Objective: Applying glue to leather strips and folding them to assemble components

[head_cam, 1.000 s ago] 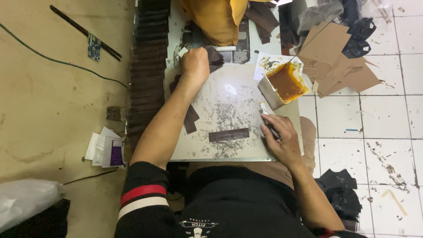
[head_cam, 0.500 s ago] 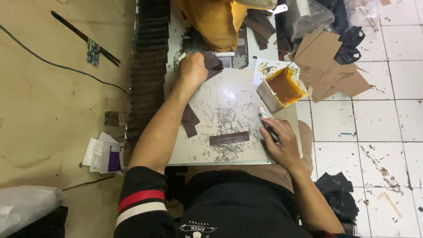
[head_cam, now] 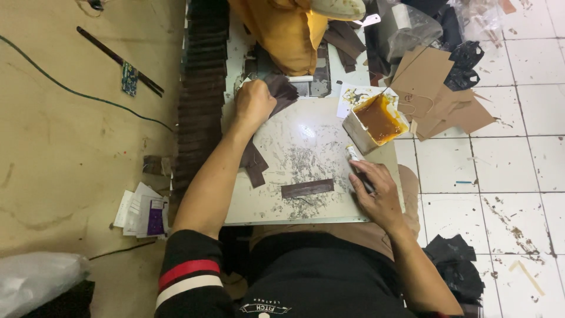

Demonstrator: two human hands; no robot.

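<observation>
My left hand [head_cam: 253, 103] reaches to the far left corner of the pale work board [head_cam: 306, 132] and grips a dark brown leather piece [head_cam: 282, 91]. My right hand [head_cam: 374, 194] rests on the board's right edge and holds a slim brush or pen-like tool [head_cam: 357, 162]. A dark brown leather strip [head_cam: 307, 188] lies flat on the board near me, between both hands. Other dark leather pieces [head_cam: 254, 165] lie partly under my left forearm. An open square tin of amber glue [head_cam: 376, 121] stands at the board's far right corner.
A long stack of dark leather strips [head_cam: 200, 88] runs along the board's left side. Brown cardboard pieces [head_cam: 435, 88] lie on the white tiles at the right. A person in yellow-orange cloth [head_cam: 288, 29] sits opposite. Papers [head_cam: 141, 209] and a cable [head_cam: 70, 88] lie on the left floor.
My left hand has closed on the dark leather piece at the far corner and lifted it slightly toward the board. My right hand stays put with its tool.
</observation>
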